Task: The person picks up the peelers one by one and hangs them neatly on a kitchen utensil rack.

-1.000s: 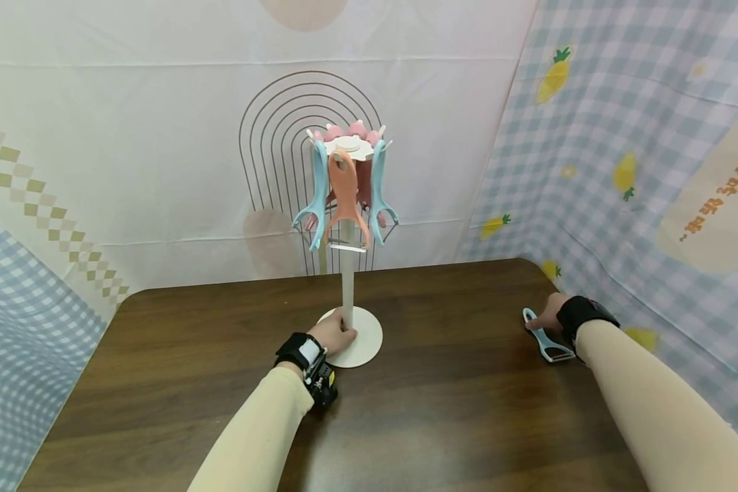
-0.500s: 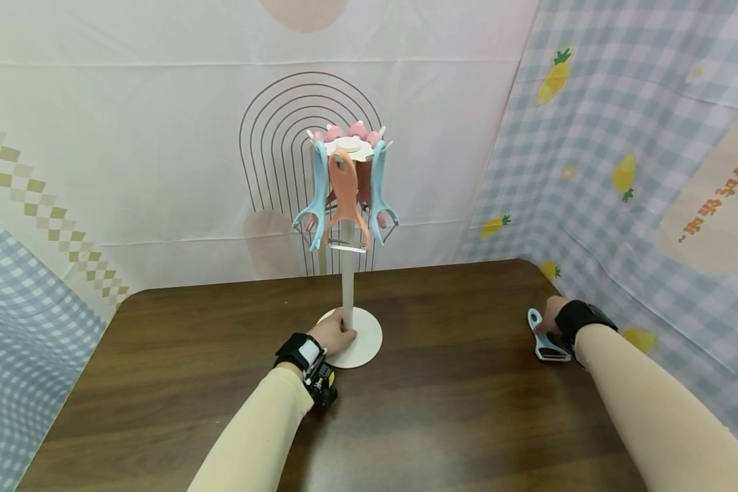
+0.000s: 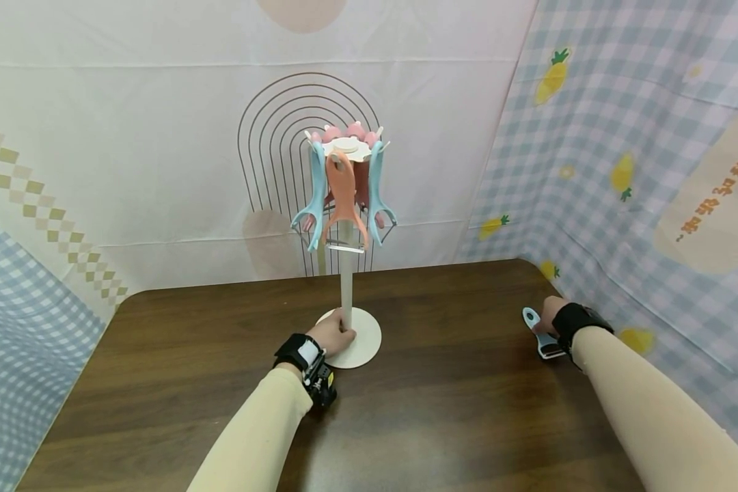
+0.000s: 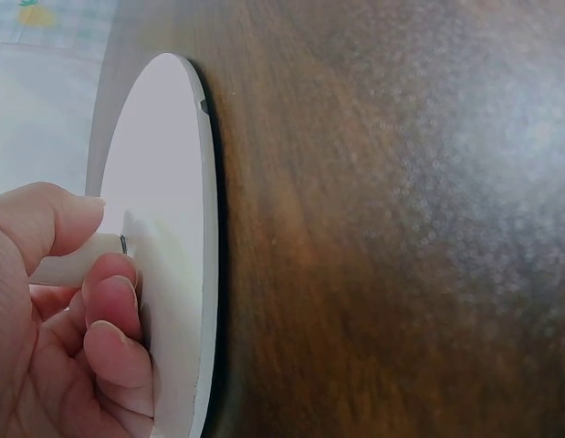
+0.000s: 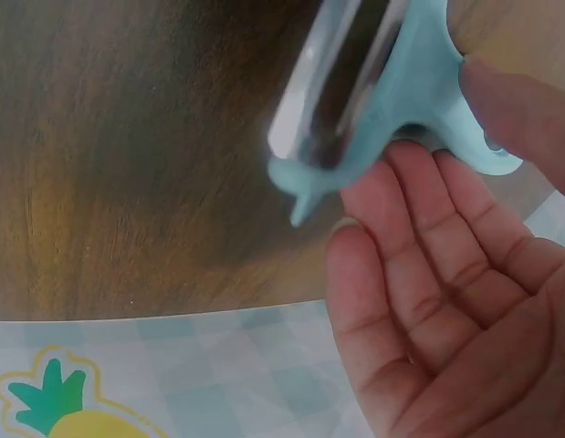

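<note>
My left hand point(image 3: 333, 335) grips the pole point(image 3: 347, 287) of a white stand just above its round base point(image 3: 367, 338). In the left wrist view, thumb and curled fingers wrap the pole close to the base plate point(image 4: 168, 155). At the table's right side, my right hand point(image 3: 552, 314) holds a light blue peeler point(image 5: 433, 68) between thumb and fingers, its metal blade point(image 5: 305, 100) facing away from the palm. From the top of the stand hang two light blue peelers point(image 3: 317, 195), an orange peeler point(image 3: 342, 184) in front, and pink ones point(image 3: 357, 131) behind.
The dark wooden table point(image 3: 443, 410) has a rounded far right corner close to the right hand. A white cloth point(image 3: 160, 171) hangs behind it, and a blue checked cloth point(image 3: 590, 205) with pineapple prints lines the right side.
In my right hand the light blue peeler has turned, its blade end swinging left and closer under the hand. The left hand and the stand stay in place.
</note>
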Motion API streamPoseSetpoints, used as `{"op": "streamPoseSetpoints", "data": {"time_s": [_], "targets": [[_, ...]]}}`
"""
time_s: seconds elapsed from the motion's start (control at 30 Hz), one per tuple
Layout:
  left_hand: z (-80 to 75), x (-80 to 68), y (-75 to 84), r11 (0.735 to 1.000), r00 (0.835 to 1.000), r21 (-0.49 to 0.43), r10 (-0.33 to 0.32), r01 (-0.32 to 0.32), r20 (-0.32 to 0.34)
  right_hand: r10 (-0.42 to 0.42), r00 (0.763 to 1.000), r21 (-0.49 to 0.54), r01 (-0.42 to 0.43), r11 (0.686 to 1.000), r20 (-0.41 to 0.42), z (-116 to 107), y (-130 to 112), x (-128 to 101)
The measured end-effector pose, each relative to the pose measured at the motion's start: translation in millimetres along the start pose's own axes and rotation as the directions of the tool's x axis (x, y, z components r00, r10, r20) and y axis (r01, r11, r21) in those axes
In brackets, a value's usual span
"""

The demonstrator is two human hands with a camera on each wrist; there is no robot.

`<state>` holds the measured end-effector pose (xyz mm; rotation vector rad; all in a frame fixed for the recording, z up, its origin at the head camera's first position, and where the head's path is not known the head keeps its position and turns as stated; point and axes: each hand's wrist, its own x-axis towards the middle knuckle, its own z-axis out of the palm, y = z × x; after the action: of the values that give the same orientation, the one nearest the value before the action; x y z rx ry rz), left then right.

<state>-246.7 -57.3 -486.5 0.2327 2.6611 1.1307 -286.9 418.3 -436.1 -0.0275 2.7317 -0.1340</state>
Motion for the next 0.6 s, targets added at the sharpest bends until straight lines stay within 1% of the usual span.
{"op": "streamPoseSetpoints", "data": {"time_s": [0.23,0.47,0.6], "targets": [[-1.8,-3.9,4.3,1.0,1.0,0.01,-0.012,0.012,0.001,-0.012,1.0,-0.033,0.011,0.999,-0.022,1.2,-1.7,0.5],[-2.6,-7.6,7.3,1.0,1.0,0.024,-0.005,0.005,0.001,0.014,1.0,0.018,-0.015,1.0,0.008,-0.8,-7.4,-3.8],[-2.4,-7.1,7.2,1.0,1.0,0.019,-0.001,0.001,-0.001,0.002,1.0,0.003,-0.002,1.0,-0.003,-1.6,-10.0,-5.3]]}}
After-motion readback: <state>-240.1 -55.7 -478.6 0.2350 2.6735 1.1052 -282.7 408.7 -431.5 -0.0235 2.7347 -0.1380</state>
